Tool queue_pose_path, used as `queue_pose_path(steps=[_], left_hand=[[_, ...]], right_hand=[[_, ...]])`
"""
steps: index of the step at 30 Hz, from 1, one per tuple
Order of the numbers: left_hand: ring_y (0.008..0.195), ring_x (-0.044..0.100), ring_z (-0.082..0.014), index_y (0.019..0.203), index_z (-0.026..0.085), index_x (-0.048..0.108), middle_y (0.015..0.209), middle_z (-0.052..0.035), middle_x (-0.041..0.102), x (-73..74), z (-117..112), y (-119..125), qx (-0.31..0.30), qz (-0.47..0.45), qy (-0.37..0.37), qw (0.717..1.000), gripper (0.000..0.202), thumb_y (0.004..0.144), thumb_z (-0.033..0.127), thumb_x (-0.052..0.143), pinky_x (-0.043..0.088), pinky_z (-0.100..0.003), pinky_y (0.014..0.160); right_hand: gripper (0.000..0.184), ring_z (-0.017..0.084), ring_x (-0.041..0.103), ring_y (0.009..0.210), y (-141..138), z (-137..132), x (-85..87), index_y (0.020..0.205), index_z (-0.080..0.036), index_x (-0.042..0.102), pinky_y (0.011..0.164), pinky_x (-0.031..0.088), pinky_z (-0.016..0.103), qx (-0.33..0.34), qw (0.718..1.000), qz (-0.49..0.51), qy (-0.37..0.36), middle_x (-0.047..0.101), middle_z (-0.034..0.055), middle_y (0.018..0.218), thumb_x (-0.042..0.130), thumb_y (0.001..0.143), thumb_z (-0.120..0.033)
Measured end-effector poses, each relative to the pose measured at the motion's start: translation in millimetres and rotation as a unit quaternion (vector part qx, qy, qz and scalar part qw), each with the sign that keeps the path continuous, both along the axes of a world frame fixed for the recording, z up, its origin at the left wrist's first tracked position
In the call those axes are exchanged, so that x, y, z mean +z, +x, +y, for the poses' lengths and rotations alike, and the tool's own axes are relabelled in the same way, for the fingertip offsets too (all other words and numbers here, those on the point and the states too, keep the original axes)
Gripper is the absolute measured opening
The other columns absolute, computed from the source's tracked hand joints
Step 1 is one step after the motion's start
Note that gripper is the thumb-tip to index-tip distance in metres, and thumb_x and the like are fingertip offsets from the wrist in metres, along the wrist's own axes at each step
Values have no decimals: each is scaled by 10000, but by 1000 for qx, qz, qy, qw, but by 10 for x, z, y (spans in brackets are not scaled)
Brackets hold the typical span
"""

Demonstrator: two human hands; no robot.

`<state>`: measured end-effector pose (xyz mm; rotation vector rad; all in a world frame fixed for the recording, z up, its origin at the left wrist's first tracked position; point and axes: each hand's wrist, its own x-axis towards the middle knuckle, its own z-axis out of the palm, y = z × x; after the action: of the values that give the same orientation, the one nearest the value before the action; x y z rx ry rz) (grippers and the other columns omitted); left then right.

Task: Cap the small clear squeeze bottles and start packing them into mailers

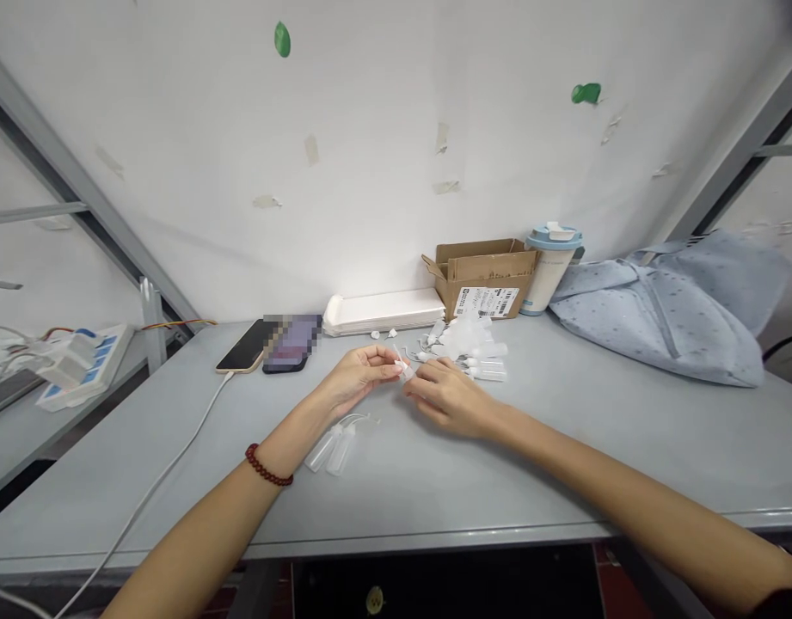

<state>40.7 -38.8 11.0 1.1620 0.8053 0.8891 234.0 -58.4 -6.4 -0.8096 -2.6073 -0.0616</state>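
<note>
Over the middle of the desk, the fingertips of my left hand (357, 378) pinch the white cap end of a small clear squeeze bottle (404, 370) with a thin bent tip. My right hand (451, 400) is closed round the bottle's body, which its fingers mostly hide. Two similar translucent bottles (341, 451) with curved tips lie beside my left wrist. Just beyond my right hand is a pile of several more such bottles (489, 350). Two small white caps (375, 335) sit behind my hands.
Along the wall stand a long white package (386, 311), an open cardboard box (489, 266) and a blue-lidded cup (550, 266). A pale blue cloth bag (653, 318) lies at right. Two phones (244, 346) lie at left, one with a white cable (176, 460). A power strip (89, 365) sits farther left.
</note>
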Motion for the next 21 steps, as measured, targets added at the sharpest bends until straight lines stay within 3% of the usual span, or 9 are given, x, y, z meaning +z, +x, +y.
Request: queue_pose_path(steps=[10, 17, 21], left_hand=[[756, 607, -151, 801, 147, 590, 834, -50, 668, 61, -40, -18, -16, 89, 24, 996, 256, 618, 223, 753, 432, -298, 769], [865, 620, -193, 835, 158, 571, 869, -64, 684, 68, -38, -35, -53, 98, 58, 992, 272, 638, 233, 743, 423, -343, 842], [904, 614, -201, 851, 168, 573, 894, -63, 684, 70, -43, -35, -73, 103, 78, 989, 241, 676, 245, 719, 417, -344, 855]], right_hand=[[184, 181, 513, 797, -12, -18, -37, 924, -175, 587, 749, 369, 314, 23, 998, 14, -52, 584, 78, 858, 435, 827, -139], [258, 123, 522, 684, -20, -3, -23, 811, -162, 621, 648, 406, 232, 76, 970, 141, -181, 597, 34, 773, 400, 811, -29], [277, 106, 526, 648, -25, 22, -26, 741, -158, 624, 637, 403, 223, 71, 950, 164, -254, 610, 10, 740, 401, 786, -1]])
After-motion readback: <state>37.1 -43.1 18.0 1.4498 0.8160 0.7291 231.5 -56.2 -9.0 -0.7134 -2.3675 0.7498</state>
